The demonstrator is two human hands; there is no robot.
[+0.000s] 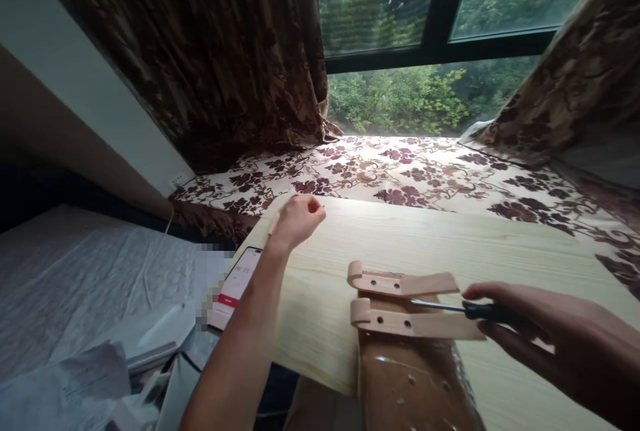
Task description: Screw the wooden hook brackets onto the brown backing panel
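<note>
My right hand is closed around the black handle of a screwdriver. Its metal shaft points left, between two pale wooden pieces with curled ends. One wooden piece lies farther away and the other wooden piece nearer; each shows two dark round screws or holes. Both rest across a brown board that looks wrapped in clear plastic. Over the table's far left part, my left hand has its fingers curled into a pinch. A tiny dark bit shows at the fingertips, too small to name.
Partly behind my left forearm, a phone lies on the left edge of the light wooden table. A small wooden piece is beside my left wrist. Flowered cloth covers the window ledge. Papers and bags lie at left.
</note>
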